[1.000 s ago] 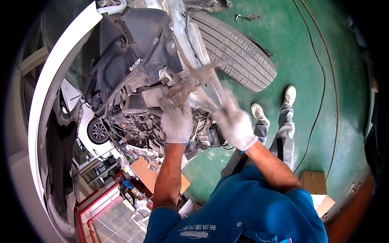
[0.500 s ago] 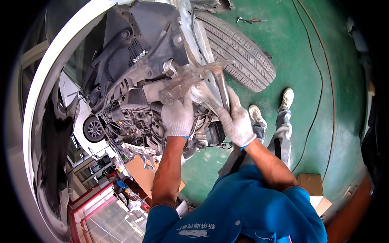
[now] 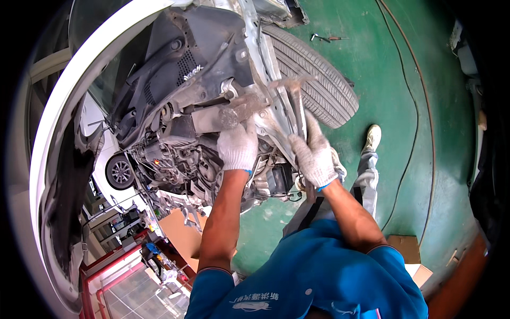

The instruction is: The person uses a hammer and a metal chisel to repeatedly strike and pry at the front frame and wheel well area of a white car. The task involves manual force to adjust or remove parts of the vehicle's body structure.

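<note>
My left hand [image 3: 237,148], in a whitish knit work glove, is closed just below a heavy, rusty club hammer head [image 3: 242,109]. Its handle is hidden by the glove. The block lies against the inner side of the car's bare metal fender rail [image 3: 273,119]. On the rail's outer side, my gloved right hand [image 3: 315,157] is wrapped round the shaft of a slimmer hammer [image 3: 298,109]. That hammer stands along the rail with its narrow head toward the tire, and the shaft's end shows below the glove.
The opened engine bay [image 3: 186,154] lies to the left, under a raised white hood [image 3: 53,111]. A loose-looking tire [image 3: 319,80] is beyond the rail. Small tools [image 3: 329,38] and a long hose [image 3: 419,95] lie on the green floor. Cardboard boxes [image 3: 405,249] stand at lower right.
The slimmer hammer has shifted slightly right, and more of its shaft shows. The club hammer head has turned a little, with my left hand moving slightly right. The whole view has shifted somewhat.
</note>
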{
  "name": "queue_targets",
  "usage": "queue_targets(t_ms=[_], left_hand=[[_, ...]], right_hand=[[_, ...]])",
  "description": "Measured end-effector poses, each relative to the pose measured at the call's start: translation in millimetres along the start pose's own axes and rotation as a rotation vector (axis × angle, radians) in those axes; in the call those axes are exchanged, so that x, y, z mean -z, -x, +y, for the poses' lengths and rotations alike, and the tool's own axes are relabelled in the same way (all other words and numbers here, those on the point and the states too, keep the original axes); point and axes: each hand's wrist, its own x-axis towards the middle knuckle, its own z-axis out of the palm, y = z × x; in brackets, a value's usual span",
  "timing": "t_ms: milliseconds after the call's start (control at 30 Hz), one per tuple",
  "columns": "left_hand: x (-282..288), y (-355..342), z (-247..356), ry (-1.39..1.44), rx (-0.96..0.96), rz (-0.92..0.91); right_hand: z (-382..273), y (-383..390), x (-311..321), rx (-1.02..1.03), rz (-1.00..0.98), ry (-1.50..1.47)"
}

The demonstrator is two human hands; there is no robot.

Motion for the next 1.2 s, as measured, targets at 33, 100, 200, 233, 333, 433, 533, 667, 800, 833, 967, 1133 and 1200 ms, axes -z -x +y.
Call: queue_targets(t_ms=[33, 100, 200, 233, 333, 433, 533, 667, 800, 833, 967, 1133, 1200], left_hand=[[-1, 0, -2, 0.035, -0.005, -0.041], [-4, 2, -11, 0.206, 0.006, -0.045], [-19, 27, -26, 0.497, 0.081, 0.063], [-24, 36, -31, 0.634, 0.181, -0.025], [-40, 70, -39, 0.782, 0.364, -0.116], [-48, 91, -35, 1.061, 0.332, -0.119], [-51, 96, -19, 1.420, 0.401, -0.187], [-51, 83, 13, 2.139, 0.484, -0.197], [-44, 70, 43, 2.508, 0.828, -0.307], [-42, 69, 51, 2.569, 0.874, -0.281], [-43, 64, 83, 2.713, 0.971, -0.234], [-56, 48, 106, 2.785, 0.892, -0.167], [-59, 42, 110, 2.775, 0.890, -0.141]], right_hand=[[0, 1, 10, 0.117, 0.034, 0.023], [-6, 6, 34, 0.103, 0.009, 0.065], [-17, 12, 67, 0.221, -0.056, 0.226], [-18, 13, 72, 0.225, -0.050, 0.283], [-19, 5, 75, 0.026, -0.100, 0.463], [-17, -9, 68, 0.062, -0.164, 0.539], [-22, -20, 67, 0.073, -0.232, 0.611], [-39, -29, 74, 0.144, -0.324, 0.318], [-54, -45, 78, 0.349, -0.202, 0.775], [-58, -50, 79, 0.365, -0.233, 0.833], [-71, -73, 84, 0.487, -0.333, 1.041], [-83, -92, 85, 0.732, -0.423, 0.887], [-85, -102, 82, 0.798, -0.455, 1.045]])
